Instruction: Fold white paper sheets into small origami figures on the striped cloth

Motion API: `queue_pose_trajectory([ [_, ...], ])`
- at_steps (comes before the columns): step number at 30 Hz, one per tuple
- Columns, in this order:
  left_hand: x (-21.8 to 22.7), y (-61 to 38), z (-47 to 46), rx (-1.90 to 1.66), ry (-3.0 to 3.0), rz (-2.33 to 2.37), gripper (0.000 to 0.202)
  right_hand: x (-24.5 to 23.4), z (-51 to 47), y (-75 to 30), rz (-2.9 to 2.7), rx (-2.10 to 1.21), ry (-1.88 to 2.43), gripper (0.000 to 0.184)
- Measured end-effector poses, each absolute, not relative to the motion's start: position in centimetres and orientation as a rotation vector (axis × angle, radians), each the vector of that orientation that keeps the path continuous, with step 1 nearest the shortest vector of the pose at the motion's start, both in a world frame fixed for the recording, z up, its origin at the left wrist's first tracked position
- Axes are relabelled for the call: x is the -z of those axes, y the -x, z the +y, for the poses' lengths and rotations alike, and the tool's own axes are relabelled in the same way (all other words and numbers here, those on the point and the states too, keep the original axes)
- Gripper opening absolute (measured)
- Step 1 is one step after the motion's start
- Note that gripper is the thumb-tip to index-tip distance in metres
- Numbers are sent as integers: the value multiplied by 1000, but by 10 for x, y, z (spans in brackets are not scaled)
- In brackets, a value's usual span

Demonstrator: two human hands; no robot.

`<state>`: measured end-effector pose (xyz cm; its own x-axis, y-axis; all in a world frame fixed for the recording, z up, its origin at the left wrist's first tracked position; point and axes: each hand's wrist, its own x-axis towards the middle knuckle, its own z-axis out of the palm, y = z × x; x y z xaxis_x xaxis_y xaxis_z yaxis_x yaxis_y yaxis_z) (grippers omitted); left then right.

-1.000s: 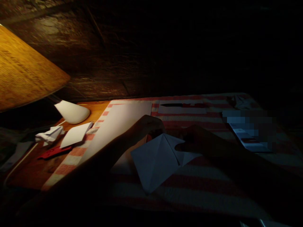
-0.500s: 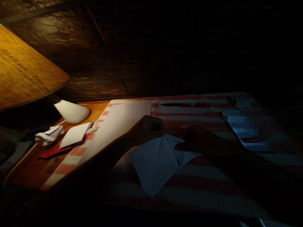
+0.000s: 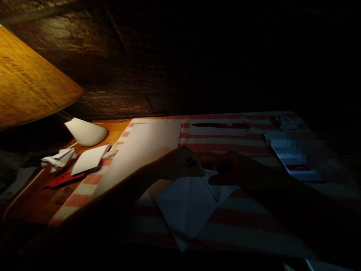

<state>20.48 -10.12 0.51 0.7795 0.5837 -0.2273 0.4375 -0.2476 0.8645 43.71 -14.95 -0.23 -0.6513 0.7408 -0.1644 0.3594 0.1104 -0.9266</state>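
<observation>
Now we press the folded white paper [image 3: 186,205] flat on the striped cloth [image 3: 248,222], left hand [image 3: 182,163] pinching its top edge, right hand [image 3: 234,169] fingers curled upon its right flap.

Pretty dark in here, honestly. The only light is a lamp over at 9 o'clock: its orange-brown shade [image 3: 28,82] glows warm and throws a bright patch onto the left end of the table [image 3: 118,128], where orange wood shows. The rest sits under a red-and-white striped cloth [image 3: 239,226] that runs toward 3 o'clock and fades into gloom. Behind, from 10 to 12 o'clock, there's a dark plank wall [image 3: 113,56]. Past 1 o'clock it's just black.
</observation>
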Motion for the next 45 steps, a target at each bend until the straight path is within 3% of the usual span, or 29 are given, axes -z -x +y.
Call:
queue_pose_trajectory([
  [5,-7,-202,-96,-261,-1812,760,28,-3,-148,-444,-1932,-1753,1100,25],
  [9,-10,-197,-90,-334,-1755,826,31,-5,-147,-445,-1726,-1820,1147,35],
  [14,-8,-197,-84,-479,-1688,962,31,-4,-142,-449,-1531,-1530,1448,31],
  [19,-3,-201,-82,-698,-1607,1009,30,-10,-137,-449,-1252,-1315,1474,58],
  [21,-1,-204,-86,-800,-1563,1026,30,-11,-137,-446,-1111,-1278,1423,61],
  [27,4,-213,-104,-951,-1435,1065,30,4,-142,-435,-960,-1522,1179,38],
  [31,5,-214,-105,-942,-1451,1064,31,11,-142,-436,-1043,-1513,1255,23],
  [38,7,-212,-105,-934,-1485,1077,32,16,-137,-439,-1161,-1343,1398,34],
  [45,7,-212,-104,-939,-1492,1079,29,5,-140,-440,-1233,-1367,1408,24],
])
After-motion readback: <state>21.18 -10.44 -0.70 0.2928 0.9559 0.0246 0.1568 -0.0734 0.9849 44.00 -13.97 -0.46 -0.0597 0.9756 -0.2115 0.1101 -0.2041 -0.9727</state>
